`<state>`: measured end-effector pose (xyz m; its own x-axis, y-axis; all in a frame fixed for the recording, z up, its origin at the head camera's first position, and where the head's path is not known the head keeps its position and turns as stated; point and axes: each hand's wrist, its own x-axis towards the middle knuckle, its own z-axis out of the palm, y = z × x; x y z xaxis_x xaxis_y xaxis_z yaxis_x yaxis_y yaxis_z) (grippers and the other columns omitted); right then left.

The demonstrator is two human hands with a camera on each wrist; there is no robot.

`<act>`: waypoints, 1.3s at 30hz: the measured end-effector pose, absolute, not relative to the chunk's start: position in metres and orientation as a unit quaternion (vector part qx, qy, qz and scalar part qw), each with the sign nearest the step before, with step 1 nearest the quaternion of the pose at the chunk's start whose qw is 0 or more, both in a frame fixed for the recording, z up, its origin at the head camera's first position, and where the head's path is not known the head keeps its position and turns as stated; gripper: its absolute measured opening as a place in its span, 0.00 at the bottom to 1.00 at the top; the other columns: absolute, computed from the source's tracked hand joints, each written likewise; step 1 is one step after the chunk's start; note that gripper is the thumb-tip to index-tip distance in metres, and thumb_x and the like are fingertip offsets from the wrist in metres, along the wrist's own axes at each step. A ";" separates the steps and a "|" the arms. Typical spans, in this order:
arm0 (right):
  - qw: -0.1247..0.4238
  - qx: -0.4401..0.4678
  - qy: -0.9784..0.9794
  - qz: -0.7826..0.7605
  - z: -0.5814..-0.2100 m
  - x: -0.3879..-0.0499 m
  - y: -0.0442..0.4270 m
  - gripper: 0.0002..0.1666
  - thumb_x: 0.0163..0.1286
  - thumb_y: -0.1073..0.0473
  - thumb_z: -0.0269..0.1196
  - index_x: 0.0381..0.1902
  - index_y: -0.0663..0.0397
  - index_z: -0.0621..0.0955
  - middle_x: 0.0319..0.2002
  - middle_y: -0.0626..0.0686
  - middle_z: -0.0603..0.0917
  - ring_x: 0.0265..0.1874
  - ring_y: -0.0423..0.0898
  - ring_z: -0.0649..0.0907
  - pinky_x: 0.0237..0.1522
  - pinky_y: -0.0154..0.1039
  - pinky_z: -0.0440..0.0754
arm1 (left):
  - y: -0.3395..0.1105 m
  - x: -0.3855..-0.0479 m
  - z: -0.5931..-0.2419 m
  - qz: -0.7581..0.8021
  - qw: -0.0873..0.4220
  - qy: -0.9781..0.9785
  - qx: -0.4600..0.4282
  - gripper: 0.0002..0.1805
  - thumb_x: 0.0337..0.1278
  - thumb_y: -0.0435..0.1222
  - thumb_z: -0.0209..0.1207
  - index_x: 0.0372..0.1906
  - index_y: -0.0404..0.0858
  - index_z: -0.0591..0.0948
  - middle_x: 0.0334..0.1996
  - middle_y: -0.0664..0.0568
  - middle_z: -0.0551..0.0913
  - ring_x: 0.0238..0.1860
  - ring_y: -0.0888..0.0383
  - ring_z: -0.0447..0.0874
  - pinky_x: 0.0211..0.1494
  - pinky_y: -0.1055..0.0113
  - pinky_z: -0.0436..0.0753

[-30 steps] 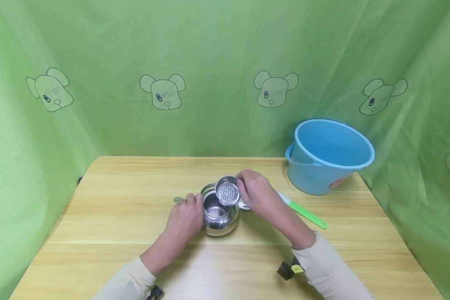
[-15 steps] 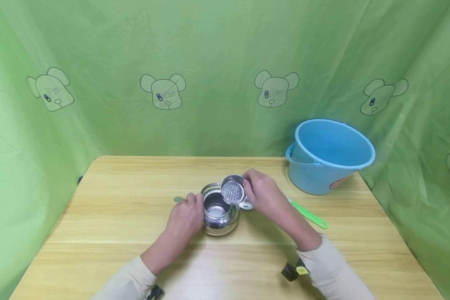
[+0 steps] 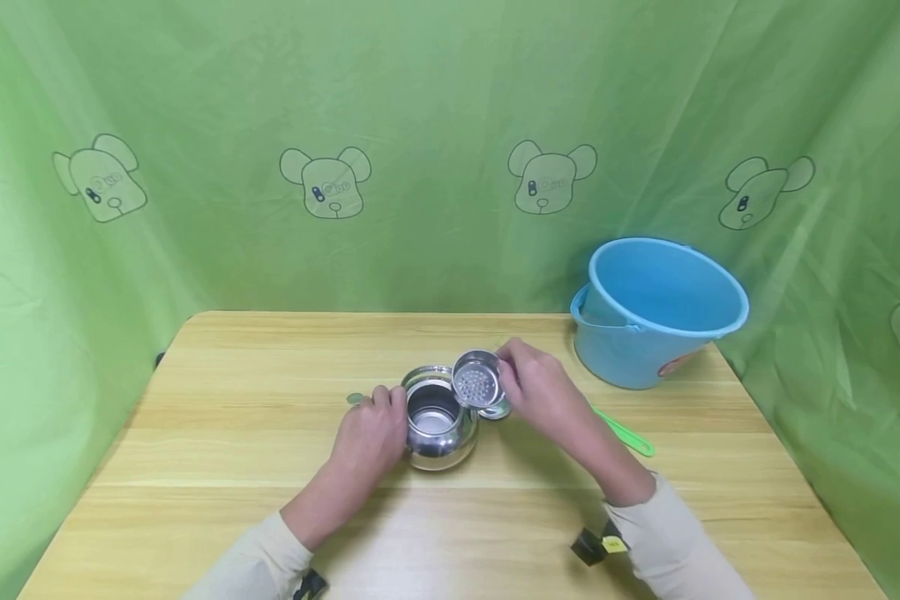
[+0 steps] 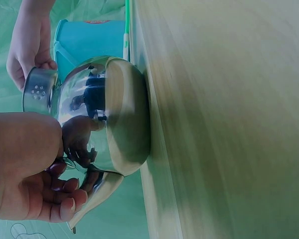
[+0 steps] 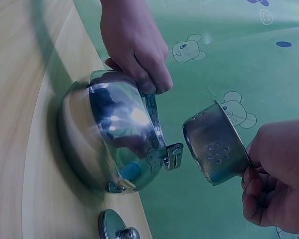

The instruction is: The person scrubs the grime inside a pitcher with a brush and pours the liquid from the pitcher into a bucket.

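A shiny steel teapot [image 3: 444,452] stands lidless on the wooden table, and its inside shows through the round mouth. My left hand [image 3: 369,433] grips it by the upper left side, close to the rim; its spout [image 4: 97,196] points away on that side. Between thumb and fingers, my right hand [image 3: 543,390] pinches the edge of a steel tea strainer basket [image 3: 476,383] with a perforated bottom. In the right wrist view the strainer is tilted and apart from the pot. The teapot's lid [image 5: 110,224] lies on the table beside it, partly hidden by the strainer in the head view.
A light blue bucket [image 3: 648,354] with a handle stands at the table's back right corner. A bright green handle [image 3: 632,438] lies on the wooden table [image 3: 450,542], its other end hidden behind my right arm. Green curtain [image 3: 435,83] surrounds the table.
My right hand has moved the strainer a little to the right, away from the teapot's mouth, uncovering more of the opening. The left hand and the teapot have stayed in place.
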<state>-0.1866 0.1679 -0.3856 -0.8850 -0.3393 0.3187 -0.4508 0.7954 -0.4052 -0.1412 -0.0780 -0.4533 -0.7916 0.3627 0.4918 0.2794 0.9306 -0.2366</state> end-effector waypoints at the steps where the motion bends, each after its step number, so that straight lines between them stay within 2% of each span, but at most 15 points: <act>1: 0.114 0.209 -0.941 0.240 -0.386 -0.186 0.169 0.10 0.74 0.64 0.58 0.47 0.64 0.81 0.41 0.60 0.89 0.39 0.54 0.88 0.39 0.44 0.92 | -0.078 -0.141 -0.453 0.077 0.274 -0.944 -0.170 0.09 0.63 0.34 0.61 0.36 0.33 0.75 0.21 0.49 0.76 0.16 0.59 0.73 0.13 0.72 0.75; 13: 0.110 0.205 -0.945 0.232 -0.388 -0.186 0.183 0.08 0.73 0.66 0.58 0.45 0.64 0.81 0.38 0.59 0.88 0.34 0.51 0.87 0.35 0.42 0.90 | -0.078 -0.140 -0.452 0.078 0.264 -0.946 -0.168 0.08 0.64 0.35 0.61 0.37 0.34 0.75 0.22 0.48 0.76 0.17 0.59 0.74 0.14 0.71 0.76; 27: 0.091 0.191 -0.948 0.239 -0.397 -0.186 0.198 0.07 0.72 0.67 0.58 0.44 0.65 0.81 0.34 0.58 0.87 0.27 0.45 0.81 0.26 0.32 0.82 | -0.077 -0.141 -0.454 0.084 0.265 -0.947 -0.164 0.09 0.64 0.35 0.61 0.35 0.33 0.74 0.21 0.48 0.76 0.17 0.58 0.74 0.13 0.71 0.76; 35: 0.099 0.194 -0.948 0.230 -0.407 -0.186 0.205 0.05 0.72 0.67 0.59 0.42 0.64 0.80 0.34 0.58 0.86 0.31 0.49 0.85 0.30 0.37 0.87 | -0.077 -0.140 -0.454 0.081 0.269 -0.946 -0.161 0.09 0.62 0.33 0.61 0.35 0.33 0.73 0.21 0.48 0.76 0.16 0.58 0.74 0.13 0.71 0.76; 39: 0.090 0.192 -0.950 0.230 -0.411 -0.185 0.207 0.05 0.72 0.67 0.59 0.42 0.64 0.80 0.34 0.58 0.86 0.30 0.48 0.84 0.29 0.36 0.86 | -0.077 -0.141 -0.454 0.083 0.273 -0.945 -0.160 0.08 0.63 0.34 0.61 0.34 0.33 0.74 0.21 0.48 0.76 0.17 0.58 0.75 0.13 0.70 0.76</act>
